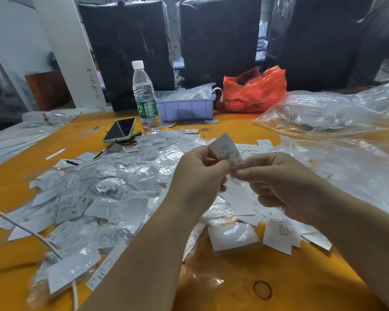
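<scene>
both hands pinching one white label (226, 148) mid-desk (234, 277): left hand (198, 173) and right hand (279, 180) gripping its bottom edge, label poking up above the fingers

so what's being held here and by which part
A white printed label, pinched at its lower end by the left hand and the right hand; its top sticks up free.

Left hand (200, 173) and right hand (281, 185) are up and close together, wrists angled inward, fingers curled, thumbs and fingertips pinching where the two hands meet.
</scene>
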The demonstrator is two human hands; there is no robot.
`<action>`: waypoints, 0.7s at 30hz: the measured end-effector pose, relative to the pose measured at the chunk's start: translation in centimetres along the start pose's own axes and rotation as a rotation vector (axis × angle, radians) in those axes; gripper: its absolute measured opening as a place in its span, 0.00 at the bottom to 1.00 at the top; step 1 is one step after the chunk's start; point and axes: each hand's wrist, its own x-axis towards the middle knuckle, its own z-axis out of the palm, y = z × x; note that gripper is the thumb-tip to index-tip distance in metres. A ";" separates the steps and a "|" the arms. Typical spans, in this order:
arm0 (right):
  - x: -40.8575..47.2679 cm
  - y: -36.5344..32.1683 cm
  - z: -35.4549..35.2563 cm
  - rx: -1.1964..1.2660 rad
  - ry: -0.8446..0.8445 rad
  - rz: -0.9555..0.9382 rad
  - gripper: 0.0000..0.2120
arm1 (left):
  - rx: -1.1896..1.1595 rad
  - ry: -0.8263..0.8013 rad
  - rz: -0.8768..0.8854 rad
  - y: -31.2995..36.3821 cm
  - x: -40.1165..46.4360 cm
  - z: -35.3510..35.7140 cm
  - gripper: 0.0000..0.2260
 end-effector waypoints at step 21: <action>0.0 -0.1 -0.5 -0.014 -0.052 -0.084 0.03 | -0.375 0.036 -0.107 1.0 0.3 -0.4 0.05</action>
